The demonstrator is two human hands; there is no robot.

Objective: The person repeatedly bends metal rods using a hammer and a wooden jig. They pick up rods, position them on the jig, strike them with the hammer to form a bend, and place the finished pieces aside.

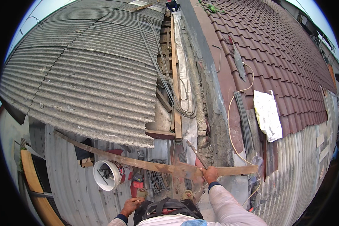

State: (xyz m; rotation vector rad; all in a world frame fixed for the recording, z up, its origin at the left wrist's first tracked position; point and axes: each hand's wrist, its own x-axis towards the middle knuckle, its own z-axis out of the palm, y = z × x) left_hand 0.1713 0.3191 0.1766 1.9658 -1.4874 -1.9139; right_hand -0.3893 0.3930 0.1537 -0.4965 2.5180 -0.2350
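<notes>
My right hand (209, 174) is closed around the lower end of a brown, rod-like tool (197, 155), at the edge of a long wooden plank (147, 164). The tool slants up and to the left; its far end is too small to make out. Beneath it, the plank runs across in front of me, with a wider board piece (186, 171) near its middle. Low at my left knee, my left hand (131, 206) has its fingers curled together; whatever they hold, if anything, is hidden. A black waist bag (167, 207) sits between my arms.
A white bucket (108, 175) lies tipped beside coiled wire (159, 180) and a red-and-grey item (138, 180). Grey corrugated roofing (86, 75) rises left, brown tiles (267, 56) right. Between them run a timber beam (175, 75) and bent steel rods (184, 111). A pale hose (230, 124) snakes along the right; a white sack (267, 115) lies beside it.
</notes>
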